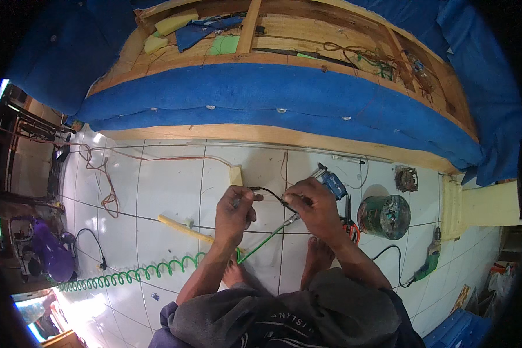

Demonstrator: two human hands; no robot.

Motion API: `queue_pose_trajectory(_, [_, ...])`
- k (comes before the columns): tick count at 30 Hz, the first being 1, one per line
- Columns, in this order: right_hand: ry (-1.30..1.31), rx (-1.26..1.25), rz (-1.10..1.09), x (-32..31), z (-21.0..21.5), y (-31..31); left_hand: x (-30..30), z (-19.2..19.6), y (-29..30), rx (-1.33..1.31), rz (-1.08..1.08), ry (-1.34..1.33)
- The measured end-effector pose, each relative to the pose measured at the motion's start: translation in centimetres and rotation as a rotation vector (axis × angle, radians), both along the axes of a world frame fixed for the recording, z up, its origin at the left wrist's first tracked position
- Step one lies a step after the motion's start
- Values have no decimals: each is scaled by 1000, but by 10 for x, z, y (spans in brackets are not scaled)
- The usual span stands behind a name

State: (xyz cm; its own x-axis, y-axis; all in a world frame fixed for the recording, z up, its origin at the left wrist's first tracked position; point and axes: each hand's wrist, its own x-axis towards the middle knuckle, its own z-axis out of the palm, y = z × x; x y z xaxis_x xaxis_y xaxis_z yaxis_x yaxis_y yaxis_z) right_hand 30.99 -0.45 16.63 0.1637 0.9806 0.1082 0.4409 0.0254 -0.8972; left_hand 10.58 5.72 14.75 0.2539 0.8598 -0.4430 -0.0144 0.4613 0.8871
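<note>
In front of me my left hand (235,210) is closed, thumb and fingertips pressed together. A small grey thing partly shows in it, too hidden to name. A thin black cord (268,190) curves from beside its fingertips to my right hand (311,200), which pinches the cord between thumb and finger. Just below, the metal fitting (292,220) of a green coiled air hose (156,271) rests close to my right hand. Behind that hand a blue staple gun (333,182) lies on the tiles, partly hidden. Beside my right wrist are pliers with red-orange handles (351,229).
Ahead stands a blue upholstered wooden frame (278,98). A round tin (384,217) and green drill (427,265) are on the right. A white block (236,176) on an orange cord, a yellow foam strip (185,228) and a purple thing (53,249) lie leftward.
</note>
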Motion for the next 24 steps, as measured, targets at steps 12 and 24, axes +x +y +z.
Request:
queue_pose_trajectory(12, [-334,90,316,26,4,-5,-18,5,1,666,-587,434])
queue_pose_trajectory(24, [-384,76,417,-4,-4,-9,0,9,-5,-248,-156,-322])
